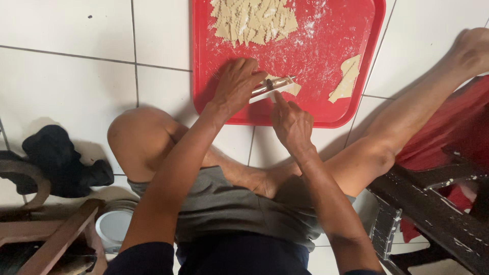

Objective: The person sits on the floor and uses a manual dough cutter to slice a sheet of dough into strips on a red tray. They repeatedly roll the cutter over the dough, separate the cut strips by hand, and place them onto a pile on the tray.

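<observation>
A red tray (331, 76) lies on the white tiled floor in front of my crossed legs. My left hand (237, 84) grips a small white ridged board with a thin rod (275, 85) on the tray's near part. A bit of pale dough (293, 89) sits at the board's right end. My right hand (290, 122) is just below the board, index finger pointing up and touching its edge. A heap of shaped, ridged dough pieces (254, 20) lies at the tray's far left. A flat strip of dough (346, 79) rests on the tray's right side.
A dark cloth (61, 158) lies on the floor at left, above wooden furniture parts (56, 234) and a white round lid (114, 226). A dark plastic chair (433, 209) with red fabric (453, 132) stands at right. Flour dusts the tray.
</observation>
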